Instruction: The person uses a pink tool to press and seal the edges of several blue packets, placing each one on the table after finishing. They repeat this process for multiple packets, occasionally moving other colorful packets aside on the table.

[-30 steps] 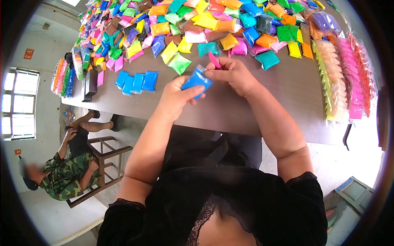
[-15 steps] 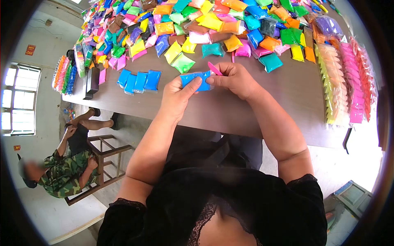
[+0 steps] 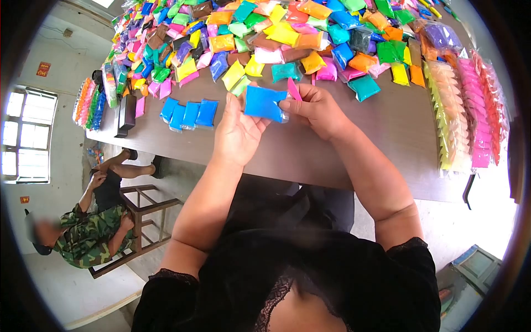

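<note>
A blue packet (image 3: 264, 103) is held up above the table's near part. My right hand (image 3: 315, 109) pinches its right end and also holds a thin pink piece (image 3: 293, 89) that sticks up from the fingers. Behind the packet's left side, my left hand (image 3: 239, 130) has its palm turned up and its fingers apart, partly hidden by the packet. Several blue packets (image 3: 189, 114) lie overlapping in a row on the table to the left.
A large heap of colourful packets (image 3: 285, 33) covers the far side of the brown table (image 3: 387, 138). Bagged strips (image 3: 478, 110) lie at the right, a black box (image 3: 127, 112) at the left. A person in camouflage (image 3: 91, 235) sits at the left.
My left hand has opened from its grip on the blue packet. The packet now faces up more fully, still in my right hand.
</note>
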A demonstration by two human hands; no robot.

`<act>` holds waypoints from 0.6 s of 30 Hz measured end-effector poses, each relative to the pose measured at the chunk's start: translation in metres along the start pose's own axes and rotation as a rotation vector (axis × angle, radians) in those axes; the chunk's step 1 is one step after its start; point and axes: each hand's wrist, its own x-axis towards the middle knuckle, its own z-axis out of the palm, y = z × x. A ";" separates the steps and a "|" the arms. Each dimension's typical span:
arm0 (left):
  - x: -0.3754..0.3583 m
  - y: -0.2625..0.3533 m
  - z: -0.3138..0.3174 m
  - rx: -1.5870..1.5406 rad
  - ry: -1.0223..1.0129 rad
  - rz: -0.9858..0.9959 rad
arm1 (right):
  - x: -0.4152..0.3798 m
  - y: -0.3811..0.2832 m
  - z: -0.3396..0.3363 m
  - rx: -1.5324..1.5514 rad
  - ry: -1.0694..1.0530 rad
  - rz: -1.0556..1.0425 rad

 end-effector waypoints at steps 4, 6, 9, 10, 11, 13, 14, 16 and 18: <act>-0.001 -0.015 0.009 0.293 -0.055 0.093 | -0.005 -0.003 0.006 0.114 -0.054 0.043; 0.002 -0.017 0.005 0.094 0.011 0.125 | -0.004 0.002 0.006 0.068 -0.116 -0.007; 0.001 -0.020 0.003 0.070 -0.053 0.089 | -0.008 -0.006 0.011 0.095 -0.125 0.018; 0.000 -0.019 0.004 0.069 -0.052 0.089 | -0.009 -0.004 0.013 0.094 -0.125 0.018; -0.002 -0.017 0.004 0.131 -0.036 0.079 | -0.010 -0.001 0.015 -0.066 -0.133 0.031; -0.004 -0.009 0.013 0.188 -0.018 0.070 | -0.010 -0.003 0.015 -0.306 -0.141 0.052; -0.003 -0.002 0.017 0.384 0.029 0.281 | -0.009 -0.002 0.012 -0.309 -0.143 0.057; -0.009 0.014 0.012 0.575 0.085 0.487 | -0.003 0.004 0.003 -0.372 0.102 -0.037; -0.020 0.035 0.002 1.875 -0.023 0.763 | 0.005 0.004 -0.003 -0.315 0.165 -0.061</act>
